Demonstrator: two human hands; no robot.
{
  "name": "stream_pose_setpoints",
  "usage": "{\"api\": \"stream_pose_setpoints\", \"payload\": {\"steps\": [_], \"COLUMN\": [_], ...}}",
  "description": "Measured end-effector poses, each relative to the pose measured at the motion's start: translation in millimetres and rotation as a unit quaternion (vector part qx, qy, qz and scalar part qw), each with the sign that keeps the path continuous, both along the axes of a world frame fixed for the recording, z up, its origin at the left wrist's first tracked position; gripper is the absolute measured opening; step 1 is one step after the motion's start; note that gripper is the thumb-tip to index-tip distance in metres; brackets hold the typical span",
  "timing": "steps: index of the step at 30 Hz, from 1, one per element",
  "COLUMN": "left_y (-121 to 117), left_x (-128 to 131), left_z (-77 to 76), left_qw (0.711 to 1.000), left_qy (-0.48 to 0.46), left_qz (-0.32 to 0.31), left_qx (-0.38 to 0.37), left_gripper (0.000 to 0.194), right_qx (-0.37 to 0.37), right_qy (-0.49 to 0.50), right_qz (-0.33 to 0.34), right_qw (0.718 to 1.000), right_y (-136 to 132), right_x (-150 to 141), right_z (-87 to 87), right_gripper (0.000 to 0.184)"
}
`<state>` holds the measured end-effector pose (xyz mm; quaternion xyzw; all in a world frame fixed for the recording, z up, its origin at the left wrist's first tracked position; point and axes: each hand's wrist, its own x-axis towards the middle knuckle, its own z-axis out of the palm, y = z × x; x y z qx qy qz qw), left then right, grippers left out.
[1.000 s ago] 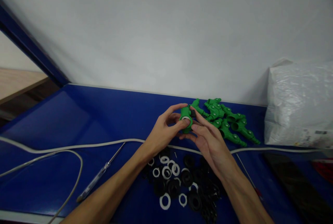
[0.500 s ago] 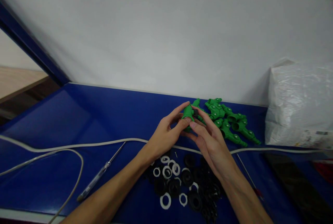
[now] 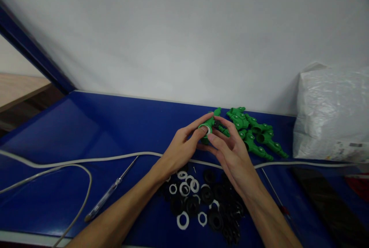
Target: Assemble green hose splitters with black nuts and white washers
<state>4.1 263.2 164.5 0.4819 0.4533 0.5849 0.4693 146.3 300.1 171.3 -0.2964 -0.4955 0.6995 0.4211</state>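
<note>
Both hands hold a green plastic pipe fitting [image 3: 204,128] above the blue table. Its round open end faces me, and a white ring [image 3: 208,129] shows inside that mouth. My left hand [image 3: 186,140] is closed round its left side, thumb at the mouth. Closed on the other side is my right hand [image 3: 230,144], its thumb by the rim. A small black part [image 3: 217,124] sticks out at the fitting's right, partly covered by fingers. Below the hands lie several white rings [image 3: 182,220] and black rings [image 3: 215,220] in a loose pile.
More green fittings [image 3: 255,130] lie behind my right hand. A white cable [image 3: 115,158] crosses the table under my wrists. One screwdriver [image 3: 111,190] lies left, another [image 3: 276,190] right. A plastic-wrapped package [image 3: 328,113] stands at the right, near a dark flat object [image 3: 325,202].
The fitting has tilted so its open mouth turns more toward me, bringing the white ring inside into sight. Both hands keep their hold in nearly the same place.
</note>
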Motion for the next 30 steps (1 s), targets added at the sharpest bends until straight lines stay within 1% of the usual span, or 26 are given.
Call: {"api": "stream_pose_setpoints", "payload": {"steps": [4,7,11,14,18,20,23,26,30], "left_y": [-0.8,-1.6,-1.3,-0.2,0.7,0.7,0.4,0.8,2.1], "left_x": [1.3,2.4,1.5,-1.8,-5.4,-5.7,-5.1,-4.9,-5.8], "left_z": [1.0,1.9,1.4,0.1,-1.8,-2.5,-3.0,-3.5,-4.1], "left_qw": [1.0,0.999,1.0,0.999,0.996,0.995,0.995,0.996,0.996], "left_qy": [0.012,0.022,0.016,-0.026,-0.069,-0.07,-0.065,-0.058,-0.051], "left_qz": [0.001,-0.006,-0.008,-0.034,-0.063,-0.068,-0.074,-0.072,-0.069], "left_qx": [0.022,0.03,0.006,-0.017,-0.012,-0.016,-0.02,-0.016,-0.02], "left_gripper": [0.038,0.036,0.039,0.045,0.048,0.049,0.048,0.047,0.048], "right_qx": [-0.002,0.009,0.023,0.025,0.032,0.029,0.021,0.022,0.034], "right_qy": [-0.011,-0.026,-0.059,-0.074,-0.076,-0.083,-0.097,-0.104,-0.103], "right_qz": [-0.008,-0.014,-0.024,-0.036,-0.059,-0.07,-0.075,-0.067,-0.054], "right_qw": [1.0,1.0,0.998,0.996,0.995,0.994,0.992,0.992,0.993], "right_y": [0.2,1.6,2.5,2.5,3.5,4.0,4.1,3.9,5.4], "right_x": [0.1,0.6,1.4,1.7,1.7,1.7,2.1,2.5,2.4], "right_z": [-0.8,-2.6,-3.3,-2.5,-3.1,-3.5,-2.9,-2.4,-4.3], "right_gripper": [0.053,0.056,0.058,0.056,0.049,0.047,0.051,0.055,0.054]}}
